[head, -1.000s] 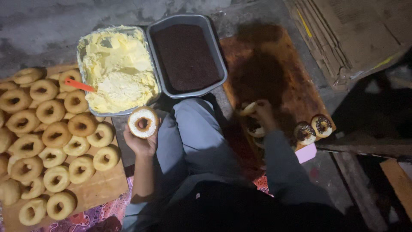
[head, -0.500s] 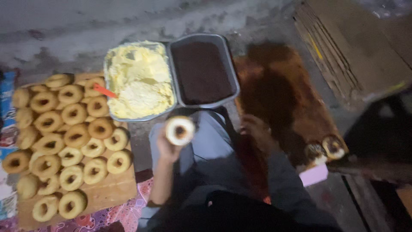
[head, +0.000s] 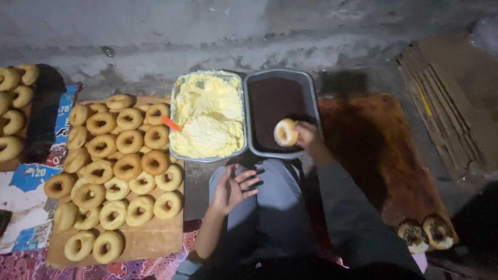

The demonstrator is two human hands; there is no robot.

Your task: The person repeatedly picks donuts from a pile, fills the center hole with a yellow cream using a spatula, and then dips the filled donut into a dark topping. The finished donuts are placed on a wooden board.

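My right hand [head: 308,136] holds a cream-covered donut [head: 286,132] over the grey tray of dark brown sprinkles [head: 278,113]. My left hand [head: 232,187] hovers open and empty above my knee, just below the grey tray of yellow cream [head: 208,116]. An orange spatula handle [head: 170,123] sticks out of the cream at its left edge. Several plain donuts [head: 116,161] lie in rows on a wooden board [head: 149,239] to my left.
Two sprinkle-coated donuts [head: 426,234] rest at the near end of a dark brown board [head: 374,150] on my right. More plain donuts [head: 12,111] sit at the far left. Flattened cardboard [head: 452,98] lies at the right, and a concrete wall [head: 218,31] stands behind.
The donut passed from my left hand to my right hand and now sits over the sprinkle tray. My left hand dropped back, empty. The view shifted rightward.
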